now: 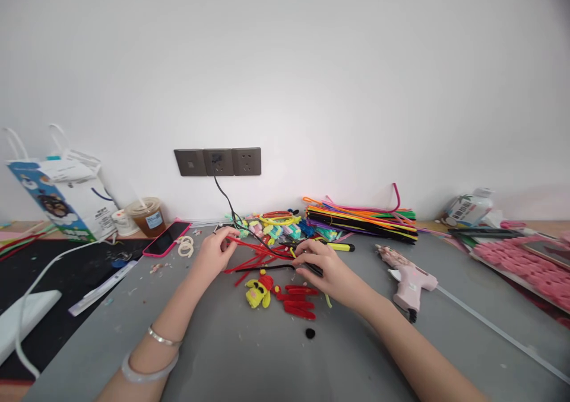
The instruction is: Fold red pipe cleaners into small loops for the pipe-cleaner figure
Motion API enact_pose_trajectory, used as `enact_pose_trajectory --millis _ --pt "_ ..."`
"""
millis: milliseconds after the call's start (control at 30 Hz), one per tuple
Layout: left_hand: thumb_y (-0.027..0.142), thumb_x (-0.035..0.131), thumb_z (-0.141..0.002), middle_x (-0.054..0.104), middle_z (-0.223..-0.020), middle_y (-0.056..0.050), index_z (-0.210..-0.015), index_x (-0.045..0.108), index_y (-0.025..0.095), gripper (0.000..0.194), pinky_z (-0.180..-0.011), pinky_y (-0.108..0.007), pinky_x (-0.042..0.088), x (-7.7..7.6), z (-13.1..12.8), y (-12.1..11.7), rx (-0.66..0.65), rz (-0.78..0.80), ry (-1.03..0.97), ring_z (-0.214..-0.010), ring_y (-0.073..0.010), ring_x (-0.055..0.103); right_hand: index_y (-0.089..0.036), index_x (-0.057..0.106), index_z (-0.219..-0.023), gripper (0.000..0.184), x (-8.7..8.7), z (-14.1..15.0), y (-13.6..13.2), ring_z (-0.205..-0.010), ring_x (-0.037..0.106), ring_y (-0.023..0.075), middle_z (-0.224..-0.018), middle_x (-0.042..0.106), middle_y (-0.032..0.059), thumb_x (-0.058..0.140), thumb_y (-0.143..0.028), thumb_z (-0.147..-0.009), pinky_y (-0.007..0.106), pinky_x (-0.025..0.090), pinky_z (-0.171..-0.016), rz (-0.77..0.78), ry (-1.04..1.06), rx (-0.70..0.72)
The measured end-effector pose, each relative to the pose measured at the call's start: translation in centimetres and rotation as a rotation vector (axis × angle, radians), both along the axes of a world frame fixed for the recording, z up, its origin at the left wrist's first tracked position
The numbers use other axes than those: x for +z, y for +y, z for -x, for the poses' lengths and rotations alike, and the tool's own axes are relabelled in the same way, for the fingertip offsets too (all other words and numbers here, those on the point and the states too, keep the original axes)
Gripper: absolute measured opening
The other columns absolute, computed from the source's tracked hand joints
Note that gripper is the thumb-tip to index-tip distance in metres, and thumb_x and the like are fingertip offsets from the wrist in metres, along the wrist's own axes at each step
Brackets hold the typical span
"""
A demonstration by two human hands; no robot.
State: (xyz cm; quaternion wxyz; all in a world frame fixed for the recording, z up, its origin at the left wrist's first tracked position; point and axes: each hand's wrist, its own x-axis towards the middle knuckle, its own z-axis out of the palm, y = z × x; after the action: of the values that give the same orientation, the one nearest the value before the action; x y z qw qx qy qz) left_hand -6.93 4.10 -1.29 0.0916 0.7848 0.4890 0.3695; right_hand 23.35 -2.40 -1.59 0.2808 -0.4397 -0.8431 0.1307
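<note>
My left hand (217,251) has its fingertips closed on a red pipe cleaner (249,244) from a loose pile of them. Opposite it, my right hand (321,265) is curled over a dark object (314,269), mostly hidden under the fingers. A black pipe cleaner (267,267) runs from the pile towards the right fingertips. Just in front lies a small yellow figure with a red hat (257,293). Beside it is a red pipe cleaner bent in zigzags (299,302). A black pompom (310,333) sits nearer to me.
A pink glue gun (407,280) with a long glue stick lies right. Behind are a bundle of pipe cleaners (360,222), a yellow-black cutter (341,247) and a plugged-in black cable (227,197). Left stand a phone (167,239), a drink cup (149,217) and a paper bag (62,197).
</note>
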Motion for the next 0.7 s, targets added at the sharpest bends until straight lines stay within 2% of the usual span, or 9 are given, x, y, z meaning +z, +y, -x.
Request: enact_pose_trajectory --millis 133,233,300,367,433,500,533,600,700 --pt "0.03 0.049 -0.089 0.074 -0.082 -0.002 -0.095 0.067 0.021 0.021 -0.067 -0.026 0.049 0.4 1.4 0.6 0.141 -0.07 -0.046 -0.068 -0.0169 0.064 -0.025 0.07 -0.116 0.025 0.3 0.2 -0.3 -0.127 0.048 0.0316 -0.137 0.058 0.0108 0.052 -0.028 -0.099 0.054 0.04 -0.105 0.068 -0.09 0.078" --pt "0.033 0.047 -0.091 0.074 -0.086 -0.005 -0.094 0.066 0.02 0.024 -0.078 -0.029 0.052 0.9 3.3 1.3 0.309 -0.109 -0.077 -0.078 -0.0197 0.067 -0.024 0.067 -0.126 0.032 0.7 0.3 -0.4 -0.127 0.048 0.031 -0.137 0.059 0.0112 0.046 -0.027 -0.101 0.053 0.041 -0.106 0.102 -0.135 0.111" --pt "0.032 0.045 -0.092 0.074 -0.096 -0.008 -0.098 0.066 0.019 0.025 -0.088 -0.034 0.051 1.0 4.8 1.8 0.439 -0.109 -0.081 -0.09 -0.0229 0.068 -0.022 0.065 -0.129 0.034 0.8 0.4 -0.5 -0.123 0.05 0.0301 -0.133 0.061 0.0122 0.044 -0.027 -0.102 0.052 0.042 -0.105 0.097 -0.129 0.099" --pt "0.027 0.043 -0.092 0.072 -0.112 -0.012 -0.108 0.065 0.018 0.029 -0.101 -0.042 0.045 0.9 6.3 2.1 0.581 -0.08 -0.069 -0.109 -0.0281 0.063 -0.022 0.064 -0.13 0.035 0.8 0.4 -0.4 -0.123 0.051 0.0302 -0.132 0.062 0.0131 0.044 -0.028 -0.102 0.052 0.042 -0.105 0.078 -0.107 0.078" --pt "0.018 0.043 -0.089 0.066 -0.128 -0.017 -0.128 0.056 0.015 0.042 -0.112 -0.055 0.031 0.5 7.7 2.4 0.73 -0.024 -0.052 -0.129 -0.0348 0.049 -0.022 0.064 -0.129 0.035 0.7 0.4 -0.4 -0.124 0.05 0.0307 -0.134 0.061 0.0137 0.046 -0.028 -0.101 0.054 0.04 -0.107 0.063 -0.098 0.069" --pt "0.014 0.046 -0.084 0.061 -0.136 -0.021 -0.14 0.046 0.012 0.056 -0.112 -0.068 0.02 -0.2 8.8 2.6 0.842 0.068 -0.032 -0.14 -0.0409 0.035 -0.021 0.065 -0.129 0.035 0.6 0.4 -0.4 -0.124 0.05 0.0309 -0.134 0.06 0.0141 0.047 -0.027 -0.1 0.054 0.04 -0.107 0.066 -0.109 0.072" --pt "0.015 0.049 -0.082 0.062 -0.136 -0.022 -0.141 0.044 0.011 0.059 -0.11 -0.073 0.018 -0.6 9.2 2.7 0.878 0.123 -0.022 -0.14 -0.0434 0.033 -0.021 0.065 -0.129 0.035 0.6 0.4 -0.4 -0.124 0.05 0.0308 -0.133 0.06 0.0142 0.048 -0.027 -0.099 0.054 0.04 -0.106 0.072 -0.117 0.075" --pt "0.017 0.052 -0.08 0.065 -0.131 -0.023 -0.137 0.049 0.014 0.057 -0.105 -0.078 0.019 -1.4 9.8 2.9 0.912 0.227 -0.006 -0.138 -0.0466 0.036 -0.021 0.064 -0.13 0.035 0.5 0.4 -0.4 -0.123 0.05 0.0304 -0.133 0.06 0.014 0.049 -0.027 -0.099 0.052 0.041 -0.106 0.079 -0.125 0.075" --pt "0.019 0.054 -0.08 0.067 -0.128 -0.02 -0.13 0.055 0.02 0.05 -0.103 -0.08 0.022 -2.2 10.1 3.1 0.91 0.298 0.017 -0.135 -0.0462 0.041 -0.022 0.065 -0.129 0.035 0.5 0.5 -0.4 -0.122 0.051 0.03 -0.132 0.061 0.0135 0.051 -0.029 -0.098 0.052 0.042 -0.105 0.069 -0.123 0.07"
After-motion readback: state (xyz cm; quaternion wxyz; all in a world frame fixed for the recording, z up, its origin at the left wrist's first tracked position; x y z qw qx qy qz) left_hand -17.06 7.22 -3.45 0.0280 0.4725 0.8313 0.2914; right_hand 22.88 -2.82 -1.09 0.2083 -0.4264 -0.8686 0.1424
